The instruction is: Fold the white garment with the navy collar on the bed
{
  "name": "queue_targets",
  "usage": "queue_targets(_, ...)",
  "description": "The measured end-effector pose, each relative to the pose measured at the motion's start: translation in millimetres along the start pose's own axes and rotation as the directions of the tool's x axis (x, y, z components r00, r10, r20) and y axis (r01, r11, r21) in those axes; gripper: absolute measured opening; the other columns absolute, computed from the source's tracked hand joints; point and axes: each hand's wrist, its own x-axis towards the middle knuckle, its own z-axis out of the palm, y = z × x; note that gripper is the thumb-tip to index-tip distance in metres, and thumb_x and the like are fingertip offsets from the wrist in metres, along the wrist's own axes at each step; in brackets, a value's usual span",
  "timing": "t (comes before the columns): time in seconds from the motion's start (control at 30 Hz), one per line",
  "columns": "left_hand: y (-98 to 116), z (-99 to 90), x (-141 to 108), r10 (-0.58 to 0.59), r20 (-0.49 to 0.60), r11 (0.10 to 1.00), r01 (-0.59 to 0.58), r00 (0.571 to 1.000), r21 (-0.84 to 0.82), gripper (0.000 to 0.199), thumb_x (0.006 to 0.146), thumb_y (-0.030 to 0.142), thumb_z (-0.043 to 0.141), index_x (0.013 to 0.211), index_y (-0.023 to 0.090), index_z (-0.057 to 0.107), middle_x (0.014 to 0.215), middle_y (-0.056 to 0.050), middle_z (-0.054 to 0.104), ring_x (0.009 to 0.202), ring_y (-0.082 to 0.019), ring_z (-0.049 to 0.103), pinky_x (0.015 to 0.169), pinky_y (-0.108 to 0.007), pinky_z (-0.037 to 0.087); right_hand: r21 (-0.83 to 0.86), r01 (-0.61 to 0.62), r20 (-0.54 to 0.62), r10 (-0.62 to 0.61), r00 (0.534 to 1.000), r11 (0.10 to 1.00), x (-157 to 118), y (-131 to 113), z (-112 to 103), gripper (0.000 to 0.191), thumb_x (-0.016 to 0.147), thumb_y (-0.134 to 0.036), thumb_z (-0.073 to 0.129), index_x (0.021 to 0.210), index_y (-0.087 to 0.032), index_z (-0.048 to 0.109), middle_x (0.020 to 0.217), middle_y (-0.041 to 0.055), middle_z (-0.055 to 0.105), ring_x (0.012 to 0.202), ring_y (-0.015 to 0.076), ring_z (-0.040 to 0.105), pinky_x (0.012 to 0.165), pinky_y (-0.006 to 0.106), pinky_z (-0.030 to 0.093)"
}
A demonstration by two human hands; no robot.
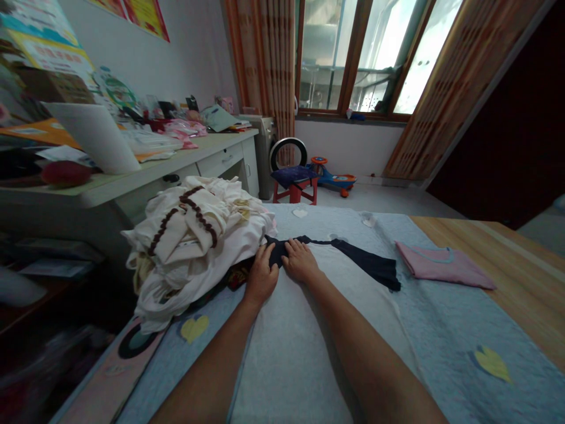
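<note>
A navy garment (368,265) lies flat, partly bunched.

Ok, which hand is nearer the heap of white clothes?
Left: the left hand lies beside the heap; the right hand sits farther away, on the navy garment.

A folded pink shirt (442,266) lies on the blue quilt (432,353) beside a heap of white clothes (185,247). A cluttered worktop (207,144) runs along the wall; a red stool (295,189) and a toy car (335,174) stand near the window (348,59).
</note>
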Motion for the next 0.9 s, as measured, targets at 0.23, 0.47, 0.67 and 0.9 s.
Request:
queue_targets(0.23, 6.7, -0.2, -2.7, 0.024, 0.035, 0.999, -0.023, 0.999, -0.028, 0.063, 0.076, 0.007, 0.050, 0.138, 0.015, 0.051, 0.145, -0.014, 0.048, 0.140, -0.027, 0.041, 0.121, -0.046, 0.029, 0.015, -0.013, -0.020, 0.013, 1.000, 1.000, 12.7, 2.9, 2.3, 0.059, 0.097, -0.038, 0.046, 0.148, -0.009, 0.039, 0.158, 0.0180, 0.033, 0.147, 0.0270, 0.027, 0.119, 0.043, 0.019)
queue_targets(0.47, 11.0, -0.5, -2.9, 0.043, 0.047, 0.997, -0.040, 0.998, -0.062, 0.064, 0.077, 0.006, 0.049, 0.140, 0.014, 0.048, 0.142, -0.014, 0.050, 0.140, -0.026, 0.042, 0.119, -0.045, 0.031, 0.344, -0.041, -0.123, 0.088, 0.988, 0.938, 8.7, 15.1, -14.5, 0.040, 0.091, -0.017, 0.043, 0.126, -0.018, 0.063, 0.132, 0.0089, 0.064, 0.123, 0.0181, 0.057, 0.108, 0.032, 0.039)
queue_targets(0.67, 20.3, 0.5, -7.0, 0.029, 0.126, 0.986, -0.008, 0.992, -0.164, 0.068, 0.082, 0.013, 0.053, 0.148, 0.020, 0.038, 0.144, -0.012, 0.052, 0.134, -0.023, 0.049, 0.115, -0.042, 0.037, 0.783, -0.160, -0.010, 0.270, 0.963, 0.601, -19.4, 19.5, -19.9, 0.034, 0.092, -0.032, 0.043, 0.114, -0.020, 0.065, 0.102, 0.0063, 0.073, 0.079, 0.0180, 0.069, 0.068, 0.030, 0.056)
queue_targets(0.9, 26.1, 1.4, -18.3, 0.014, 0.317, 0.925, 0.108, 0.948, -0.365, 0.101, 0.072, 0.006, 0.052, 0.157, 0.028, 0.004, 0.145, -0.015, 0.048, 0.116, -0.021, 0.063, 0.089, -0.034, 0.054, 0.857, -0.143, -0.017, 0.303, 0.953, 0.496, -34.0, 20.2, -12.0, 0.056, 0.085, -0.047, 0.056, 0.134, -0.020, 0.048, 0.079, -0.0009, 0.065, 0.056, 0.0141, 0.059, 0.050, 0.025, 0.048)
